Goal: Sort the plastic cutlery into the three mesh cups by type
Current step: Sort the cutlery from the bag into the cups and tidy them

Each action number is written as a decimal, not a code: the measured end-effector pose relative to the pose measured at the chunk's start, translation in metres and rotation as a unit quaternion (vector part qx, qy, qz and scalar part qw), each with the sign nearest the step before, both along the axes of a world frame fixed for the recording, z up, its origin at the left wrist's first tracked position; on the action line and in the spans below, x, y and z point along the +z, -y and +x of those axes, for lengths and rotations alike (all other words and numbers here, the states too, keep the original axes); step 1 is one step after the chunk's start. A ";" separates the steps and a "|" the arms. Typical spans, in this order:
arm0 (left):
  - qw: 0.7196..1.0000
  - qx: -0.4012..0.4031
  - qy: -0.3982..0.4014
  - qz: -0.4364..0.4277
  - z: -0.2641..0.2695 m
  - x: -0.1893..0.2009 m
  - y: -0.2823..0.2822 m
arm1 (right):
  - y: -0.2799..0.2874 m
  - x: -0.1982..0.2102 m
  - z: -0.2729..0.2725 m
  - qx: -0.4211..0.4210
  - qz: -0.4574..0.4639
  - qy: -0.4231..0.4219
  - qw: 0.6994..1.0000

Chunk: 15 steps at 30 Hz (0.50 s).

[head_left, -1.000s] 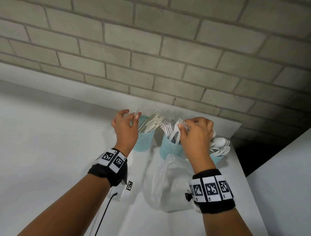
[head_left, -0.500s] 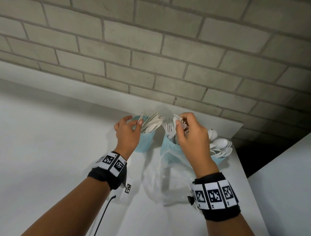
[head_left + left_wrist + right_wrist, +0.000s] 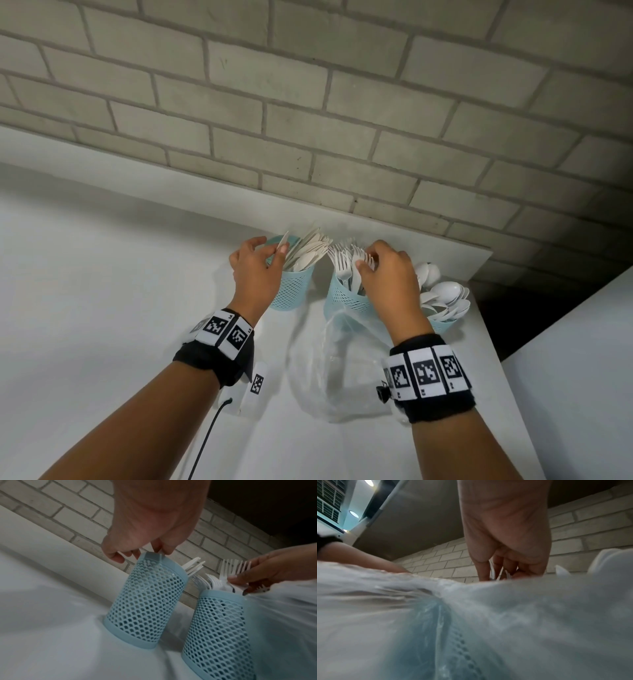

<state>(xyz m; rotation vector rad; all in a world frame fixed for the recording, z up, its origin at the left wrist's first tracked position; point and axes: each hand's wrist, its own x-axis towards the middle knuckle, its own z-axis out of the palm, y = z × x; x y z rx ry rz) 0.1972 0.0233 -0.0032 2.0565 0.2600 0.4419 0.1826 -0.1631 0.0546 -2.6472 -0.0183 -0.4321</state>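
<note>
- White plastic forks (image 3: 346, 265): light, thin, stiff yet likely springy and a little slick; tines tangle easily, so best taken by the flat handle or neck, not the tips.
- Standing tines-up in the middle pale-blue mesh cup (image 3: 346, 298), near the back edge of the white counter (image 3: 102, 308) by the brick wall.
- Right hand (image 3: 387, 274) curled over that cup's mouth, fingertips (image 3: 235, 578) pinching a small bunch of forks at the neck, tines fanned above the thumb.
- White plastic knives (image 3: 306, 251) leaning in the left pale-blue mesh cup (image 3: 293, 291); same light, slippery feel, blades flat and easy to pinch.
- Left hand (image 3: 255, 270) half open at that cup's rim, thumb and forefinger nipping one knife (image 3: 283, 241) near its top end.
- White plastic spoons (image 3: 445, 294) piled in the right mesh cup (image 3: 442, 325), close to the counter's right edge, untouched.
- Crumpled clear plastic bag (image 3: 342, 377) lying just in front of the middle cup, soft and flimsy, apparently empty.
- Cups light too, probably prone to tipping if pushed.
</note>
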 end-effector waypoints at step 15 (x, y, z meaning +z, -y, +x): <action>0.988 -0.150 -0.044 0.000 -0.007 -0.001 -0.005 | -0.031 0.003 -0.015 0.081 -0.051 0.098 0.991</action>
